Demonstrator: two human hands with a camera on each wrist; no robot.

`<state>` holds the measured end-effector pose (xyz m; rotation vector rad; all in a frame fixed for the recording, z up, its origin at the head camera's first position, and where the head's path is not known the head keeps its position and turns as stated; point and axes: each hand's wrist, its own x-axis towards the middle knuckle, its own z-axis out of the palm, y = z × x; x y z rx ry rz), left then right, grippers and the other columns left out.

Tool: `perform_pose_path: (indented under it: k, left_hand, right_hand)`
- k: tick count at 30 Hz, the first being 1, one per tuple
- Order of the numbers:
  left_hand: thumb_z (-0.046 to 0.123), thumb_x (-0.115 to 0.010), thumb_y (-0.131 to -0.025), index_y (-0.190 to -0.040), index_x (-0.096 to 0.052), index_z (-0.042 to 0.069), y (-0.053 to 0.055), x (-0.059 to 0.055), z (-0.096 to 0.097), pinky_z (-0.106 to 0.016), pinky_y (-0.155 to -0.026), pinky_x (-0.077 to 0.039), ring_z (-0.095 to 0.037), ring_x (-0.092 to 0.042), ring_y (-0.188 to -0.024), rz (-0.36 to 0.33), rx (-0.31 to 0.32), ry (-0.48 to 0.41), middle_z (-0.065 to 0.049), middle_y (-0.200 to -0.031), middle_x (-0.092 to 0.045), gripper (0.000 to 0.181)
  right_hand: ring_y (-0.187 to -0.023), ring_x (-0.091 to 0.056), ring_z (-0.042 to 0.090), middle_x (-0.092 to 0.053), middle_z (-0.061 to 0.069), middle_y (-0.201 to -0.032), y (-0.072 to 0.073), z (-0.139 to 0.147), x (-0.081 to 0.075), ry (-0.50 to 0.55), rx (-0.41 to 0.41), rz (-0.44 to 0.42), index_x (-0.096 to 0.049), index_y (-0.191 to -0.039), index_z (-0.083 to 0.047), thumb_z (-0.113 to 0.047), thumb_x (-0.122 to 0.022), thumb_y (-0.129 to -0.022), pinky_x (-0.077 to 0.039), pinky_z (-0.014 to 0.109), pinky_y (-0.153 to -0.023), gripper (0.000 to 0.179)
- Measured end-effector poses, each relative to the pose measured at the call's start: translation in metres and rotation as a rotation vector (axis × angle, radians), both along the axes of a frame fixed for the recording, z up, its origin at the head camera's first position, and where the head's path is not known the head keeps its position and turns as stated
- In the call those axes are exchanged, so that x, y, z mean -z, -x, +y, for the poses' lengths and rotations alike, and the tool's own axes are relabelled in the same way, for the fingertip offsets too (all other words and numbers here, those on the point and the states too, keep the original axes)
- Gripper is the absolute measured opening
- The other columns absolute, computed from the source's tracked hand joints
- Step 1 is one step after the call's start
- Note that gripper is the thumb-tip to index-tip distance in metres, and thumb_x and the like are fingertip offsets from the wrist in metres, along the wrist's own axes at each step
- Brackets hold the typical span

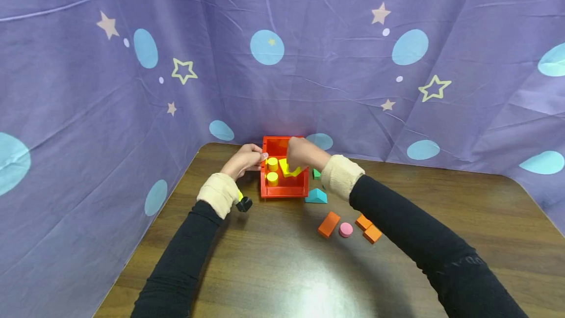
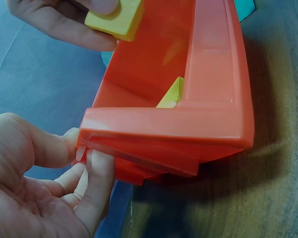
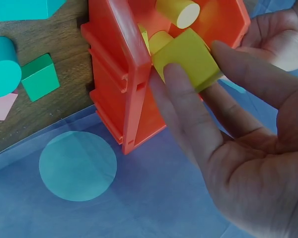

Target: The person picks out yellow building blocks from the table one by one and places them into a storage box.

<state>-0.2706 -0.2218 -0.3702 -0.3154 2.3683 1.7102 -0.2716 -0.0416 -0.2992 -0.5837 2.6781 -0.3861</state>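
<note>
A red plastic bin [image 1: 284, 192] stands on the table near the curtain. My left hand [image 1: 244, 161] pinches the bin's left edge; in the left wrist view, thumb and fingers of the left hand [image 2: 44, 183] grip a corner of the red rim. Over the bin, my right hand [image 1: 304, 153] holds a yellow block [image 3: 186, 57] between fingers and thumb, as the right wrist view shows. Inside the bin are two yellow cylinders [image 1: 272, 179] and a yellow piece [image 1: 284, 168] partly hidden by the right hand.
Right of the bin lie a teal triangular block [image 1: 316, 196], a green block [image 3: 40, 77] and a teal cylinder [image 3: 4, 67]. Nearer are several orange blocks [image 1: 328, 224] and a pink round block [image 1: 346, 229]. A purple curtain [image 1: 309, 87] hangs behind the table [image 1: 265, 259].
</note>
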Motion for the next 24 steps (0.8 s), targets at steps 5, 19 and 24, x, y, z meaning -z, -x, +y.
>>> perform_pose_path:
  k: [5,19,24]
  left_hand:
    - [0.006,-0.059,-0.101,-0.120,-0.051,-0.006,0.000,0.001,0.000,-0.016,-0.061,-0.055,-0.008,-0.054,-0.070,0.005,0.004,-0.019,-0.004,-0.090,-0.052,0.023]
    - [0.006,-0.059,-0.101,-0.113,-0.050,-0.002,0.002,0.004,-0.001,-0.016,-0.057,-0.053,-0.007,-0.053,-0.068,0.008,-0.001,-0.034,-0.002,-0.086,-0.051,0.016]
    - [0.006,-0.059,-0.101,-0.113,-0.050,-0.001,0.002,0.004,-0.001,-0.016,-0.057,-0.054,-0.008,-0.054,-0.068,0.011,-0.006,-0.029,-0.003,-0.087,-0.052,0.017]
  right_hand:
    - [-0.048,-0.041,0.012,-0.027,0.000,-0.059,0.002,-0.011,0.003,-0.088,0.042,-0.050,-0.037,-0.062,-0.012,0.013,-0.055,-0.078,-0.043,0.020,-0.044,0.034]
    - [-0.061,-0.059,0.019,-0.054,0.010,-0.083,-0.002,-0.026,0.008,-0.097,0.082,-0.035,-0.057,-0.092,-0.003,0.009,-0.069,-0.079,-0.055,0.023,-0.053,0.021]
    - [-0.059,-0.058,0.021,-0.056,0.013,-0.087,-0.003,-0.029,0.013,-0.087,0.080,-0.034,-0.058,-0.095,-0.002,0.011,-0.069,-0.078,-0.056,0.024,-0.052,0.023]
